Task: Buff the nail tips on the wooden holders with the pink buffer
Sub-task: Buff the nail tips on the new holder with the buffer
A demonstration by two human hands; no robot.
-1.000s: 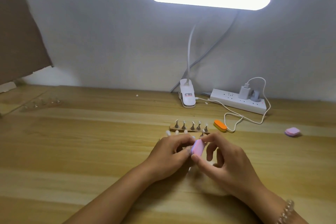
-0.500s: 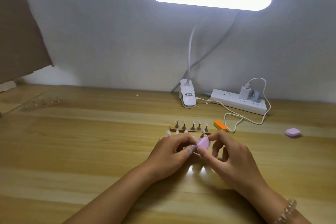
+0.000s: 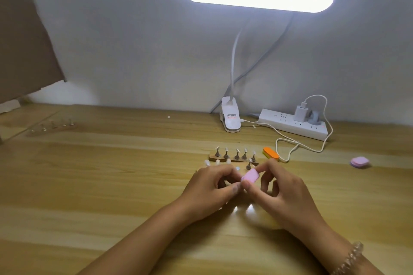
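Head view: pink buffer (image 3: 250, 175) where?
— Just in front of the nearer wooden holder (image 3: 248, 165), pinched by the right hand (image 3: 283, 194): thumb under the near end, forefinger over the far end, flat face tilted toward the left hand (image 3: 210, 190).
— And the left?
— Curled, thumb and forefinger drawn together right beside the buffer's lower end. Probably steadying one nail tip or its peg, but too hidden to tell.
— Advice for the stroke?
— Keep strokes short and light, along the tip's length. Lay the buffer's face flat on the curve, never its edge. Brace both wrists on the tabletop (image 3: 111, 185) to keep the holder from sliding.
— Risks?
— Popping a tip off its peg, likely with too much pressure. Also knocking the uncovered nail tips (image 3: 216, 161) toward that holder's left end.
— Remaining?
— Seemingly plenty: far wooden holder (image 3: 232, 159), five tips upright, touched by neither hand.
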